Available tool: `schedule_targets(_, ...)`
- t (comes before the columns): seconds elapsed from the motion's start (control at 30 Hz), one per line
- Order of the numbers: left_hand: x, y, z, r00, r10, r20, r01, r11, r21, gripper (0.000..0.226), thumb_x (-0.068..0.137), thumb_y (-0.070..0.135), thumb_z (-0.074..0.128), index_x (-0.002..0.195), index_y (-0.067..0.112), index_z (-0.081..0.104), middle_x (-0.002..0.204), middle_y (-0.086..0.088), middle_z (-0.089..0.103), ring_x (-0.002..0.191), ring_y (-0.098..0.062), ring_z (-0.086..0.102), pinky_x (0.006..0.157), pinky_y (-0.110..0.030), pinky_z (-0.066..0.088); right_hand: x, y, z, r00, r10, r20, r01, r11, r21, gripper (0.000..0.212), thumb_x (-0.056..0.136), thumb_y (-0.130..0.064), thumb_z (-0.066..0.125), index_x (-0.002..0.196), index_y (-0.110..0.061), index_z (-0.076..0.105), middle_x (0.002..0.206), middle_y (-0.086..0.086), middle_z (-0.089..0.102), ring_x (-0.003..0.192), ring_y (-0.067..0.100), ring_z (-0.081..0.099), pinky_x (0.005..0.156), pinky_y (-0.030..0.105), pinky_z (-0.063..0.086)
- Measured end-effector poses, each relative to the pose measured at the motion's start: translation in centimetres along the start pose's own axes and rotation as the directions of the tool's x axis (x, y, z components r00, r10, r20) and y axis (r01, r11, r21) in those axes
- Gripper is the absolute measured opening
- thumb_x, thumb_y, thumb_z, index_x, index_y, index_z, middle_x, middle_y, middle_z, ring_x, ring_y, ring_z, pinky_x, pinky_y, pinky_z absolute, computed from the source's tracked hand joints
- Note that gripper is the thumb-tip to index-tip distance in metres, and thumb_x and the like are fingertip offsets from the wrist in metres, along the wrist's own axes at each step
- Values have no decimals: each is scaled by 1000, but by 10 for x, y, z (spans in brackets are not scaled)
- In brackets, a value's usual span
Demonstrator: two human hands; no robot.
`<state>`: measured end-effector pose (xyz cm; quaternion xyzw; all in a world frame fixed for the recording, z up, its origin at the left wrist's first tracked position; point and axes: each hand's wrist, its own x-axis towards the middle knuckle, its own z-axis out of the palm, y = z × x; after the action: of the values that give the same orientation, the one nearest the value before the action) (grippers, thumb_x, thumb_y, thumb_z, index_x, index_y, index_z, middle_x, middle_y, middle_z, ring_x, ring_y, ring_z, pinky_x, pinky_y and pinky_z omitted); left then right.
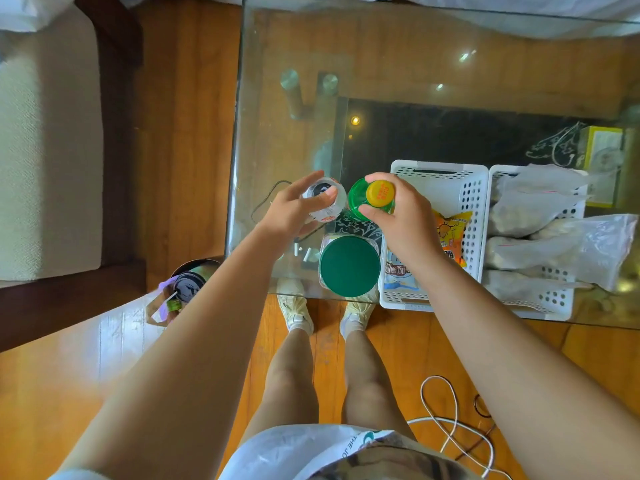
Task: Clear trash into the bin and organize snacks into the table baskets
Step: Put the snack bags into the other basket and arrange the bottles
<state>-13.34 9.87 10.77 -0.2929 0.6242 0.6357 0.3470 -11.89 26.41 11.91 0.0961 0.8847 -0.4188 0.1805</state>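
Your left fingers (313, 188) are curled round the clear plastic bottle with the white printed label (327, 200), thumb across its top at 3 o'clock of your palm. Your right fingers (372, 211) pinch the neck of the green plastic bottle with the yellow cap (380, 192), which sits at 10 o'clock of your right hand (403, 220). Both bottles stand side by side, near but apart, at the front of the glass table (415, 64); whether either is lifted off the glass cannot be told.

Step in hand, by judgement: taking the two bottles as trash. Next move calls for carrying them to the round bin (187, 289) on the floor at 8 o'clock of your left hand (294, 213), which already holds a dark cup lid and wrappers. Keep both grips firm during the swing past the table edge.

Outward: a jar with a dark green round lid (349, 265) stands at 6 o'clock of the bottles. The white perforated plastic basket (446, 181), at 3 o'clock, holds an orange snack packet (453, 233); a second white basket (547, 299) beyond it holds clear plastic bags (540, 202).
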Motion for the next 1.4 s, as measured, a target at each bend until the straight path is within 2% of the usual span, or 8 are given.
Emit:
schedule_targets(0.63, 3, 1, 4, 999, -10, 48, 11, 1000, -21, 55, 89, 24, 60, 139, 32, 40, 146, -3, 38, 125, -26, 45, 92, -32, 42, -1, 5, -8, 994, 5, 107, -8, 999, 32, 50, 82, -19, 69, 128, -25, 50, 129, 1, 56, 118, 17, 51, 93, 30, 43)
schedule_targets(0.77, 1, -9, 4, 1000, 9, 2, -8, 997, -75, 78, 87, 25, 61, 148, 32, 13, 155, -5, 23, 118, -18, 44, 90, -30, 43, -10, 14, -6, 975, 197, 102, -221, 904, 367, 95, 76, -16, 75, 145, -39, 14, 155, -4, 21, 137, 9, 25, 107, 32, 30)
schedule_targets(0.87, -5, -31, 4, 1000, -9, 1, 9, 999, -53, 81, 82, 25, 67, 147, 29, 18, 150, -2, 30, 131, -26, 38, 101, -47, 37, -26, 28, 6, 905, 402, 138, -417, 779, 469, 86, 78, -14, 72, 145, -26, 20, 150, 5, 31, 133, 19, 38, 108, 38, 36)
schedule_targets(1.0, -20, -68, 18, 966, -259, 25, 259, 966, -12, 81, 77, 16, 73, 142, 29, 27, 131, 5, 43, 126, -25, 40, 71, -39, 52, -47, 40, 31, 822, 494, 282, -566, 760, 320, 70, 85, -10, 62, 145, -15, 26, 144, 10, 43, 126, 22, 46, 106, 45, 38)
schedule_targets(1.1, -22, -86, 25, 971, -236, 29, 237, 969, -63, 56, 81, 6, 69, 128, 25, 46, 114, 1, 57, 117, -27, 53, 66, -34, 57, -43, 40, 34, 826, 485, 287, -559, 773, 302, 69, 86, -11, 59, 146, -18, 25, 146, 8, 40, 131, 22, 42, 108, 44, 36)
schedule_targets(1.2, -19, -88, 23, 979, -202, -40, 194, 970, -149, 52, 81, 1, 67, 126, 22, 51, 123, -10, 59, 115, -31, 57, 76, -42, 59, -34, 33, 28, 859, 438, 264, -503, 816, 285, 74, 85, -16, 63, 146, -19, 22, 147, 8, 38, 131, 23, 42, 108, 42, 36)
schedule_targets(1.3, -16, -83, 21, 979, -196, -52, 190, 977, -102, 50, 82, 3, 66, 125, 24, 50, 125, -11, 58, 116, -31, 56, 87, -45, 54, -24, 19, 14, 973, 223, 62, -231, 936, 266, 76, 80, -19, 69, 144, -22, 27, 145, 3, 39, 131, 19, 41, 106, 36, 38)
schedule_targets(1.4, -14, -80, 20, 981, -191, -37, 187, 979, -79, 54, 83, 3, 65, 130, 23, 48, 128, -12, 56, 117, -31, 54, 86, -42, 53, -14, 8, 3, 998, 47, -38, -42, 989, 142, 65, 80, -24, 69, 137, -30, 38, 139, 0, 43, 121, 6, 40, 99, 26, 39)
